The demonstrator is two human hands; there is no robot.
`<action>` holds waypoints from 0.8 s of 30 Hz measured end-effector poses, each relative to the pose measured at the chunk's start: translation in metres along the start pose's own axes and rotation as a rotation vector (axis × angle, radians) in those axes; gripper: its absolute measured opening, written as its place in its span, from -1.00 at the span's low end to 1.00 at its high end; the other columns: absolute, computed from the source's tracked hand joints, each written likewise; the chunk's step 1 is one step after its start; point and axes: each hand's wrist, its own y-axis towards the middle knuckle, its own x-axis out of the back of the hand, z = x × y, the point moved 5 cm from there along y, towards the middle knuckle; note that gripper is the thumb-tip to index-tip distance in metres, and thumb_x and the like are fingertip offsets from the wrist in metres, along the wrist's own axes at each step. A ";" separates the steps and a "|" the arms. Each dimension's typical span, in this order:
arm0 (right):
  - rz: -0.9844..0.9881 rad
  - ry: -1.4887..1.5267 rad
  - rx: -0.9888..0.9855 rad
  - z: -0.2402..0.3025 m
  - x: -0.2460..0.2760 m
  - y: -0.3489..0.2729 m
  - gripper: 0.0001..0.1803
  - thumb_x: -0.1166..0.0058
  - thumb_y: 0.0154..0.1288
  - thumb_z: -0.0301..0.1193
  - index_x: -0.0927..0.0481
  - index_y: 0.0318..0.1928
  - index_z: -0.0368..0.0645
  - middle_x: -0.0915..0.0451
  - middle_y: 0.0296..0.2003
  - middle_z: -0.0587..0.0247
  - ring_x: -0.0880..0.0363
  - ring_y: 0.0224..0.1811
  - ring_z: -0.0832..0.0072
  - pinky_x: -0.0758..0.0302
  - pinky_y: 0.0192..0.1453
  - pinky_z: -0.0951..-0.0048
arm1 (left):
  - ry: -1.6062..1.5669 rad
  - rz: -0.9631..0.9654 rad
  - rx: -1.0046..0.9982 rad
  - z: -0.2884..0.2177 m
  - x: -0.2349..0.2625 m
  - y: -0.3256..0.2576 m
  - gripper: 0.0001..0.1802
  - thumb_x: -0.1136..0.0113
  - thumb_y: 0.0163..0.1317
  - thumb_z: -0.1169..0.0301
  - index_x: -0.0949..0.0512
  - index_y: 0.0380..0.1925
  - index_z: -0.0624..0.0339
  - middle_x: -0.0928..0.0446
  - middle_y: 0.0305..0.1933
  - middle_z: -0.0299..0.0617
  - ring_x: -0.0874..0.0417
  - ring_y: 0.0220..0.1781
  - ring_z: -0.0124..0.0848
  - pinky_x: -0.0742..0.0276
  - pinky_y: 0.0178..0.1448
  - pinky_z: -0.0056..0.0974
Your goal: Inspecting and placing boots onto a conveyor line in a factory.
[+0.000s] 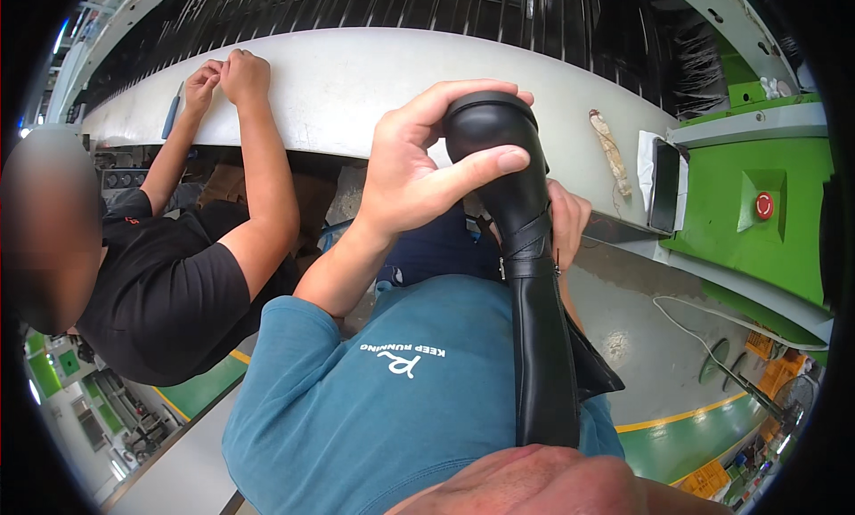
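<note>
A tall black leather boot [534, 337] stretches away from my chest, its shaft toward me and its rounded foot end pointing to the white table. My left hand [419, 159] is wrapped round that foot end, with the thumb across the near face and the fingers over the sole edge. Crossed straps with small buckles circle the ankle. Just right of the straps, my right hand [570, 214] grips the boot from behind, most of its palm and fingers hidden. A loose black flap of the shaft hangs out on the right side.
Beyond the boot runs a white table [329, 88], with a taped, worn stick [610, 150] and a dark phone-like slab [663, 186] on it. A green machine [748, 221] with a red button stands right. At left, a co-worker's hands [233, 74] work near a blue-handled tool [171, 114].
</note>
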 end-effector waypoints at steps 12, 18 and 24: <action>0.051 0.347 -0.111 0.012 0.001 0.008 -0.34 -0.34 0.19 -0.53 -0.50 0.33 -0.30 -0.58 0.15 -0.18 -0.61 0.11 0.04 -0.56 0.22 0.17 | -0.256 -0.037 -0.042 0.023 0.018 -0.024 -0.43 -0.46 0.20 0.43 -0.50 0.16 0.44 -0.66 0.10 0.34 -0.71 0.21 0.07 -0.64 0.34 0.08; 0.141 0.380 -0.048 0.008 0.003 0.015 -0.37 -0.35 0.13 -0.55 -0.58 0.28 -0.26 -0.60 0.17 -0.13 -0.63 0.08 0.06 -0.59 0.19 0.17 | -0.339 -0.024 -0.022 0.029 0.035 -0.033 -0.38 -0.51 0.12 0.60 -0.50 0.19 0.42 -0.66 0.15 0.23 -0.73 0.20 -0.12 -0.68 0.30 -0.09; 0.331 0.269 0.101 0.006 0.019 0.041 -0.44 -0.36 0.05 -0.50 -0.72 0.16 -0.09 -0.64 0.14 0.01 -0.63 0.06 0.09 -0.63 0.11 0.18 | 0.042 0.246 0.191 0.028 0.049 -0.040 -0.26 -0.65 -0.07 0.61 -0.58 0.19 0.47 -0.66 0.20 0.23 -0.72 0.25 -0.13 -0.66 0.35 -0.11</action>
